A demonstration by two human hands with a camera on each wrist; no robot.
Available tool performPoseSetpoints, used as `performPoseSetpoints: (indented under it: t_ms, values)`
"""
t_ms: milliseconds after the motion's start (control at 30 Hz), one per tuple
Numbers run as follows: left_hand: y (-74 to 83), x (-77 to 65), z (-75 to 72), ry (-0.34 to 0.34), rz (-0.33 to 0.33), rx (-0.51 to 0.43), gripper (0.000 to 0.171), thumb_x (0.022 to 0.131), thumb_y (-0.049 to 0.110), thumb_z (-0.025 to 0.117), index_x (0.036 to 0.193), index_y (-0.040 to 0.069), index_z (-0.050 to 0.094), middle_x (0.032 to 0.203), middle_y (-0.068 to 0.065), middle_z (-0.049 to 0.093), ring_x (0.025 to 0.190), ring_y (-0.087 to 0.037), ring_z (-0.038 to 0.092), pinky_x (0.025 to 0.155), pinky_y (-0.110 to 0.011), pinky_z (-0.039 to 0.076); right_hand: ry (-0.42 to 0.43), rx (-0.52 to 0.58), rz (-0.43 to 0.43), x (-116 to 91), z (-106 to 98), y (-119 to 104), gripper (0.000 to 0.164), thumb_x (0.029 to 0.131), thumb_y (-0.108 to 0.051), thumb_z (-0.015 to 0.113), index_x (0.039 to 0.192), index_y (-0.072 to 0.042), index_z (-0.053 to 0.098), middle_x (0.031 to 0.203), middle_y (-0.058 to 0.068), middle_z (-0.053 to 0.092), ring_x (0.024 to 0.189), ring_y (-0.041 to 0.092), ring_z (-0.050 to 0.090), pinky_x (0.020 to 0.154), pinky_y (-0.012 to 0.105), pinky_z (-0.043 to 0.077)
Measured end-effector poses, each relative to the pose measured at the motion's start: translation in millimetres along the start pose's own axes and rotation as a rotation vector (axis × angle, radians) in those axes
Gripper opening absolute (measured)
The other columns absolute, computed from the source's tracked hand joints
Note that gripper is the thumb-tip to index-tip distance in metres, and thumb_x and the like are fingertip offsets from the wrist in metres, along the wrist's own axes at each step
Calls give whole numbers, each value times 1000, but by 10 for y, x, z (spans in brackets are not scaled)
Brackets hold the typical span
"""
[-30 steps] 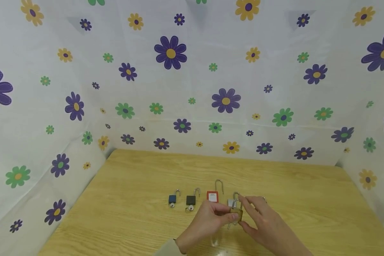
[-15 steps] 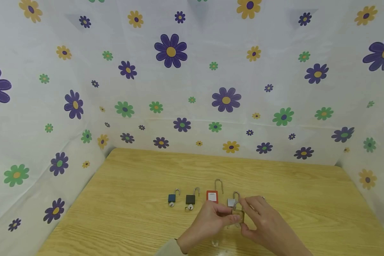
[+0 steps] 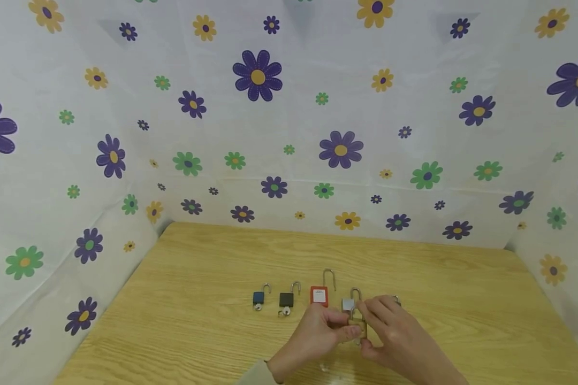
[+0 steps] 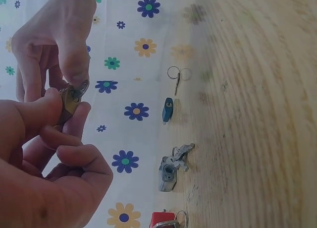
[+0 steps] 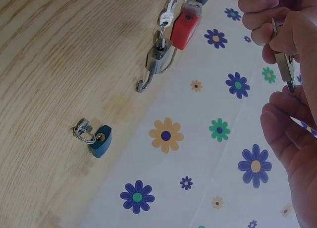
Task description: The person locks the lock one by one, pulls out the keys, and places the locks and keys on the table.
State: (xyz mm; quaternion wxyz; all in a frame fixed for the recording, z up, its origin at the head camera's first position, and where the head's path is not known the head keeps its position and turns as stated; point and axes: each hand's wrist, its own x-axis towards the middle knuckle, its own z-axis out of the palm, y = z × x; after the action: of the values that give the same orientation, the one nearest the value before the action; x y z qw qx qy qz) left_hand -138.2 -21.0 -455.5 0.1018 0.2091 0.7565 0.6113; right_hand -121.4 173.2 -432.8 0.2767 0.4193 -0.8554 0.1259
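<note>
Head view. One brass padlock, held up between two hands in front of the silver padlock. Body grasped by the left hand, thumb laid on the front face; same padlock pinched by the right hand, fingers at the shackle, thumb at the lower end. Change noted: since a second ago, less of the shackle is shown above the body, and the padlock is held slightly lower. By judgement, the shackle is being worked and the job is still in progress; whether it is seated cannot be told. Set out on the worktop, unmoved: blue padlock, black padlock, red padlock, each with shackle raised.

Left wrist view. Brass padlock enclosed by the fingers of both hands, clear of the worktop; its keyhole is not made out. Silver padlock shown with keys at its end.

Right wrist view. Brass padlock seen nearly edge-on, largely covered by fingers. Teal padlock listed apart from the silver one, with a key ring just beside it.
</note>
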Motion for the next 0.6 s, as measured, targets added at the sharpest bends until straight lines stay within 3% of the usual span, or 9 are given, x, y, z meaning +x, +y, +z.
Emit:
performPoseSetpoints:
  t_ms: [133, 300, 467, 600]
  values:
    - [-5, 9, -1, -5, -2, 18, 20, 84, 12, 76, 72, -3, 78, 51, -14, 58, 41, 4, 35, 39, -14, 27, -2, 3, 0, 0, 3, -4, 49, 61, -14, 76, 106, 7, 72, 90, 5, 63, 85, 16, 54, 68, 31, 57]
    - [-19, 11, -2, -15, 13, 27, 21, 85, 7, 74, 71, -8, 75, 50, -14, 55, 40, 3, 32, 38, -14, 25, -3, 9, 6, -4, 27, -7, 48, 60, -14, 76, 104, 5, 72, 90, 4, 63, 86, 16, 54, 68, 30, 57]
    - [-19, -3, -21, -27, -3, 38, 21, 85, 14, 75, 73, -2, 78, 59, -22, 66, 42, 3, 37, 40, -14, 28, -15, 30, 12, -17, 53, -22, 47, 62, -14, 77, 104, 5, 72, 90, 4, 63, 85, 14, 53, 68, 27, 56]
    - [-37, -4, -47, -11, -20, 44, 17, 83, 21, 78, 77, 5, 80, 66, -12, 73, 48, 2, 46, 44, -14, 36, 21, 22, 5, -21, 89, -29, 51, 61, -12, 78, 108, 7, 70, 92, 5, 63, 83, 15, 54, 67, 28, 56]
